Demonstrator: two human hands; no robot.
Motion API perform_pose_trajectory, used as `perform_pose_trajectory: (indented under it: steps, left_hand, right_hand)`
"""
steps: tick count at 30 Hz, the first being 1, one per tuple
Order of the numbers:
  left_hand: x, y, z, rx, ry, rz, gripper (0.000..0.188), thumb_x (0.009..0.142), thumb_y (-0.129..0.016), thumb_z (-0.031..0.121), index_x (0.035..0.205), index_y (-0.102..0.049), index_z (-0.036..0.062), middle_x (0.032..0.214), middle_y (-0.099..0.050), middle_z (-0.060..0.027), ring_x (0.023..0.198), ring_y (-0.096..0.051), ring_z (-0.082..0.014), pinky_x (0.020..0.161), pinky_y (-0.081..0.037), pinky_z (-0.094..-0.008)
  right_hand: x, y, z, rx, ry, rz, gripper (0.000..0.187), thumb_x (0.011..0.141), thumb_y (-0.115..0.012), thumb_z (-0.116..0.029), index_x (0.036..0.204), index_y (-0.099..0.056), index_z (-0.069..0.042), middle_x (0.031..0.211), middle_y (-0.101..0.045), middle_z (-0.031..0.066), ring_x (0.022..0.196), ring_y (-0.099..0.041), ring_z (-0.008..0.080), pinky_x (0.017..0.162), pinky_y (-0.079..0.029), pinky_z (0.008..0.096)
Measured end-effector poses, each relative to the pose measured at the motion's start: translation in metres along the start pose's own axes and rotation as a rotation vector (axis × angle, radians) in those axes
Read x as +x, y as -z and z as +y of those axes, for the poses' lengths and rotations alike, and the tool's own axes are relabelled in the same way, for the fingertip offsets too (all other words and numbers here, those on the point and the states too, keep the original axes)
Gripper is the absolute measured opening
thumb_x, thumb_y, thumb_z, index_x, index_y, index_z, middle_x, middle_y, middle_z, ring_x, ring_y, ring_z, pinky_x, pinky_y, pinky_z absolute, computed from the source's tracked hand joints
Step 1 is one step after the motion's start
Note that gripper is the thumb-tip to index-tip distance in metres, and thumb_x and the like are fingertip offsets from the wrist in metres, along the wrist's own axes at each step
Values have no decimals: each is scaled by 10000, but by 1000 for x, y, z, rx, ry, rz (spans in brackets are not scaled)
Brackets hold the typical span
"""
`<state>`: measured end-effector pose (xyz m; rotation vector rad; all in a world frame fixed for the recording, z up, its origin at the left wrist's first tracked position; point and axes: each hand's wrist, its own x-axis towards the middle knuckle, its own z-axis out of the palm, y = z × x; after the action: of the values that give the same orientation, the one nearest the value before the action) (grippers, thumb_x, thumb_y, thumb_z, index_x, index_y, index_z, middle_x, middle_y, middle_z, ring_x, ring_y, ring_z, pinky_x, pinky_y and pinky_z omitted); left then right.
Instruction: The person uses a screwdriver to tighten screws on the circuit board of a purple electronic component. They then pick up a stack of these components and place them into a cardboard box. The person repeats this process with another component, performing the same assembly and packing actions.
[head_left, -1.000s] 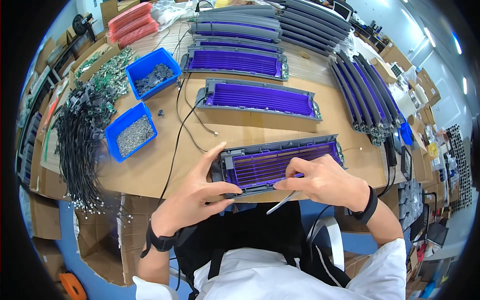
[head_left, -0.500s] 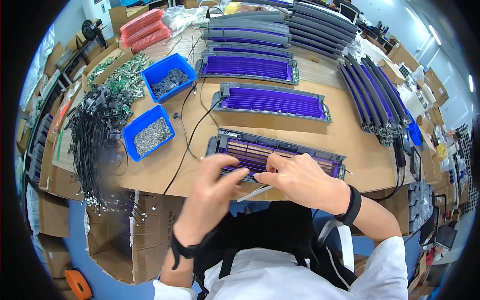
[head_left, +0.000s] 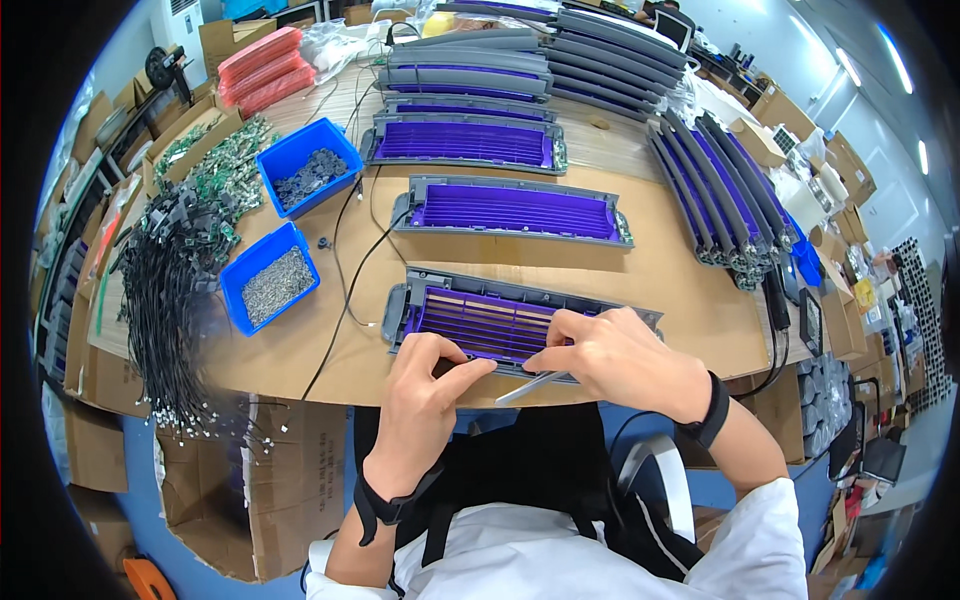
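Observation:
Nearest me on the table lies a long grey housing with a purple slatted grille. At its near rim, my left hand has thumb and forefinger closed together; whatever is between their tips is hidden. My right hand is bent over the same rim, farther right, its fingers closed. From under it sticks out a slim light-grey stick-like tool, its other end covered by the fingers. Beyond lies a similar purple-and-grey housing, with a black cable running from its left end.
Two blue bins, one with dark small parts and one with silvery small parts, stand left. Black cables and green circuit boards are heaped beyond them. Stacked housings stand at the back and right. An open carton sits below.
My left hand has come down onto the near rim, its thumb and forefinger now closed. My right hand stays at the rim with the stick-like tool. The whole view has shifted slightly.

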<state>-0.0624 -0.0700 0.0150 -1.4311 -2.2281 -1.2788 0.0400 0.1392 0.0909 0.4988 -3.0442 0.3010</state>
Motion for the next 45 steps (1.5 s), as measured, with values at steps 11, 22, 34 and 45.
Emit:
perform_pose_trajectory:
  steps: [11, 22, 34, 45]
  left_hand:
    - [6, 6, -6, 17, -29, -9, 244, 685, -628, -80, 877, -707, 49, 863, -539, -80, 903, -538, -273, 772, -466, -357]
    - [15, -14, 12, -126, -133, 17, 318, 641, -687, -100, 932, -677, 28, 951, -602, -100, 969, -569, -315, 814, -482, -403]
    - [16, -31, 15, -102, -146, -75, 361, 686, -668, -65, 960, -757, 154, 858, -551, -60, 831, -543, -244, 702, -466, -331]
    - [21, -22, 1, -42, -126, -85, 402, 614, -677, -49, 931, -750, 188, 878, -502, -59, 854, -510, -259, 742, -441, -357]
  right_hand:
    - [-22, 4, 4, 79, -71, -37, 327, 736, -675, 13, 1041, -725, -91, 868, -615, 118, 691, -643, 286, 575, -514, 377]
    - [-15, -16, -9, -154, -68, 43, 125, 781, -635, -75, 898, -646, -33, 833, -576, 139, 650, -658, 270, 543, -546, 361]
    - [-54, 3, 2, -76, -150, -29, 296, 752, -638, -9, 1028, -692, -103, 829, -590, 109, 643, -645, 275, 547, -527, 382]
    - [-62, 8, 5, -12, -143, 48, 256, 736, -693, -43, 987, -703, -97, 843, -599, 84, 611, -633, 270, 530, -522, 371]
